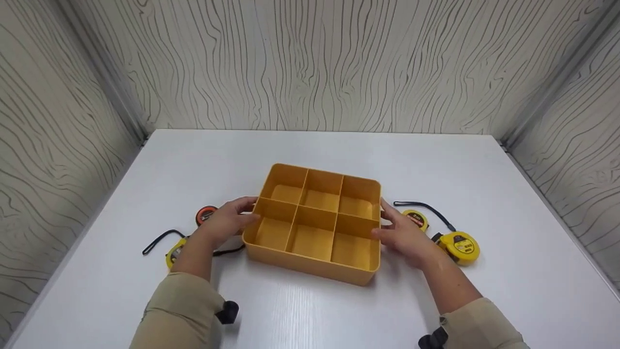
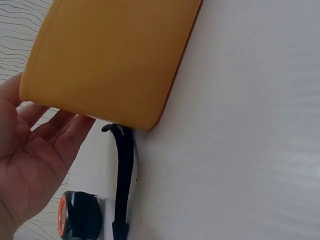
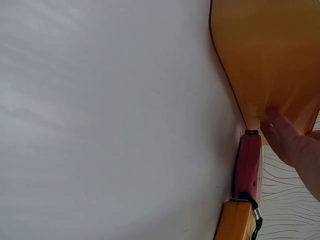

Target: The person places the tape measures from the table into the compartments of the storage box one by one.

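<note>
A yellow-orange divided storage box [image 1: 312, 261] with six-part compartments stands slightly turned on the white table, nothing visible inside. My left hand [image 1: 225, 223] grips its left side, thumb at the rim and fingers along the outside. In the left wrist view, the left hand [image 2: 37, 145] has its fingers against the box wall [image 2: 110, 60]. My right hand [image 1: 404, 237] holds the right side, thumb over the rim. The right wrist view shows fingertips of the right hand [image 3: 295, 142] touching the box's outer wall [image 3: 265, 60].
Left of the box lie an orange-and-black tape measure [image 1: 205, 214] and a yellow tape measure [image 1: 173, 253], partly behind the left arm. On the right are a smaller yellow tape measure [image 1: 417, 219] and a larger one [image 1: 463, 247]. Patterned panels [image 1: 310, 63] enclose the table.
</note>
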A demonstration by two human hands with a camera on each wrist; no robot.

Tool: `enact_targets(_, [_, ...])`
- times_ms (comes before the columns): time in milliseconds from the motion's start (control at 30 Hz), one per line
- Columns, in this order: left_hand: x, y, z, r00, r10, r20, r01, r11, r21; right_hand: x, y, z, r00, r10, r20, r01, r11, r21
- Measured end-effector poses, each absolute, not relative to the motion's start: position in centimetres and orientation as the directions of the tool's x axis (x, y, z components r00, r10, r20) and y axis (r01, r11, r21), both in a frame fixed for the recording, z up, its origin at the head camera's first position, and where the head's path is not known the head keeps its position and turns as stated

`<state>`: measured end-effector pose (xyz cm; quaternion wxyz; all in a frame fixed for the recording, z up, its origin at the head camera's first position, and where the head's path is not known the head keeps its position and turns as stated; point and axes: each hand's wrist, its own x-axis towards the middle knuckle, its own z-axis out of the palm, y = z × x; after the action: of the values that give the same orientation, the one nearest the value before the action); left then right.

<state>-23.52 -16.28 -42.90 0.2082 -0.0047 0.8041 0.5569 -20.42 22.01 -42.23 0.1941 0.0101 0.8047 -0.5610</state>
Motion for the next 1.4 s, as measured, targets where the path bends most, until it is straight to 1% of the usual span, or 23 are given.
enact_targets(167, [-23.3, -16.1, -42.9, -0.907, 0.228, -0.353, -0.256, 0.367, 0.894, -20.7, 22.1, -42.0, -0.912, -0.166, -0.375, 0.301, 0.35, -0.887])
enact_targets(300, [-23.3, -16.1, -43.1, -0.905, 0.223, -0.362, -0.278, 0.333, 0.901, -21.0, 22.0, -41.8, -0.901, -0.167, -0.401, 0.334, 0.326, -0.884])
enact_targets(400, [-23.2, -16.0, -43.2, -0.905, 0.213, -0.369, -0.294, 0.316, 0.902, -21.3, 22.1, -41.7, -0.897, -0.189, -0.399, 0.326, 0.325, -0.888])
enact_targets(600, [-22.6, -16.0, -42.9, -0.9, 0.208, -0.383, -0.304, 0.328, 0.894, -21.8, 22.3, -41.7, -0.903, -0.218, -0.369, 0.27, 0.38, -0.885])
enact_targets(700, [-22.3, -16.0, -42.9, -0.896, 0.216, -0.389, -0.319, 0.298, 0.9, -22.1, 22.4, -41.7, -0.899, -0.246, -0.363, 0.269, 0.345, -0.899])
enact_targets(867, [-22.4, -15.9, -43.4, -0.894, 0.217, -0.392, -0.339, 0.242, 0.909, -22.5, 22.5, -41.6, -0.877, -0.27, -0.397, 0.327, 0.27, -0.906])
enact_targets(1000, [-22.5, -15.6, -43.3, -0.893, 0.202, -0.403, -0.35, 0.253, 0.902, -22.6, 22.6, -41.5, -0.872, -0.267, -0.411, 0.345, 0.261, -0.901])
enact_targets(1167, [-22.7, -15.2, -43.2, -0.888, 0.197, -0.416, -0.358, 0.274, 0.893, -22.8, 23.1, -41.6, -0.88, -0.279, -0.384, 0.299, 0.303, -0.905])
enact_targets(1333, [-22.8, -15.2, -43.5, -0.878, 0.214, -0.429, -0.38, 0.235, 0.895, -22.9, 23.3, -41.8, -0.898, -0.277, -0.341, 0.212, 0.407, -0.889])
enact_targets(1400, [-22.9, -15.2, -43.5, -0.876, 0.216, -0.432, -0.387, 0.22, 0.895, -22.9, 23.2, -41.8, -0.902, -0.282, -0.328, 0.188, 0.426, -0.885])
